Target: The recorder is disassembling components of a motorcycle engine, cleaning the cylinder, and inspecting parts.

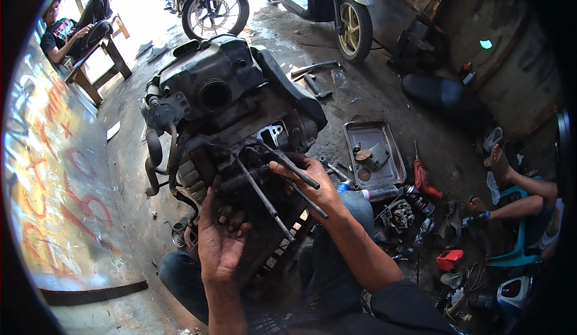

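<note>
A grimy motorcycle engine (pixel 222 76) fills the centre, with several long metal studs (pixel 255 193) sticking out toward me and a silvery gasket face (pixel 269 133) behind them. My right hand (pixel 312 187) grips a dark part among the studs, its fingers partly hidden. Lower left, my left hand (pixel 223 239) has its palm turned up and empty, fingers apart and half curled, the upper fingertips touching the engine's underside.
A metal tray (pixel 375 175) with parts, a red drill (pixel 424 175), hammer (pixel 318 91) and black seat (pixel 436 100) lie right. One person (pixel 78 37) reclines upper left; another's bare legs (pixel 517 193) show right. Two motorcycles (pixel 351 28) stand behind. A painted panel (pixel 57 184) borders the left.
</note>
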The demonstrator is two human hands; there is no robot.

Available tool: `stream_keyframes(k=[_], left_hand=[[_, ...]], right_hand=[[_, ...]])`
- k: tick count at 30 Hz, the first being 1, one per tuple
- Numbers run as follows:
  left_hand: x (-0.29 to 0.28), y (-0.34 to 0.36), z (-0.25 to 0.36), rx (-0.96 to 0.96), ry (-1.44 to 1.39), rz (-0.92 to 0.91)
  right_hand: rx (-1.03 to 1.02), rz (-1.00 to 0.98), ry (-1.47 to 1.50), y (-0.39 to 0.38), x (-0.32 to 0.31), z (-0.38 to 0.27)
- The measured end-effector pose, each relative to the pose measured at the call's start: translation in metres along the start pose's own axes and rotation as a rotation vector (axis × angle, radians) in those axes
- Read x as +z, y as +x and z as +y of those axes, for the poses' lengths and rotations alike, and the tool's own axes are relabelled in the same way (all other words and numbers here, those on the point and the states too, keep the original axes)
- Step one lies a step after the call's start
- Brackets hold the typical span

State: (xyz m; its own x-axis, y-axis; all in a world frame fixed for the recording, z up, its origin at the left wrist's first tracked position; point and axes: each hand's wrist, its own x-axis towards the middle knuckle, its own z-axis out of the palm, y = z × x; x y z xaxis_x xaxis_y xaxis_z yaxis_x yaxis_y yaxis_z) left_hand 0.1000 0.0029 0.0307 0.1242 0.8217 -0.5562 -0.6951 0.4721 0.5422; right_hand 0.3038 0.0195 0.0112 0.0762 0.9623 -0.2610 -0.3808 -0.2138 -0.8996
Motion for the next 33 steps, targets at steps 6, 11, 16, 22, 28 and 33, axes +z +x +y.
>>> stream_keyframes(k=[6,11,16,22,28,33], left_hand=[[-0.014,0.008,0.004,-0.041,-0.082,-0.143],[-0.017,0.012,-0.012,0.031,-0.167,-0.112],[0.004,0.000,-0.028,0.271,0.007,0.113],[0.003,0.012,-0.039,0.631,0.249,0.165],[-0.006,0.016,-0.038,0.836,0.520,0.211],[-0.006,0.019,-0.035,0.807,0.469,0.165]], right_hand=[[0.005,0.003,0.021,0.000,0.001,0.000],[-0.033,0.012,0.045,-0.005,0.008,-0.007],[-0.009,0.036,-0.009,-0.001,0.007,-0.002],[-0.059,0.022,0.031,0.000,0.006,-0.001],[-0.051,-0.021,-0.028,-0.001,0.004,-0.005],[-0.024,-0.031,-0.100,-0.001,-0.001,-0.008]])
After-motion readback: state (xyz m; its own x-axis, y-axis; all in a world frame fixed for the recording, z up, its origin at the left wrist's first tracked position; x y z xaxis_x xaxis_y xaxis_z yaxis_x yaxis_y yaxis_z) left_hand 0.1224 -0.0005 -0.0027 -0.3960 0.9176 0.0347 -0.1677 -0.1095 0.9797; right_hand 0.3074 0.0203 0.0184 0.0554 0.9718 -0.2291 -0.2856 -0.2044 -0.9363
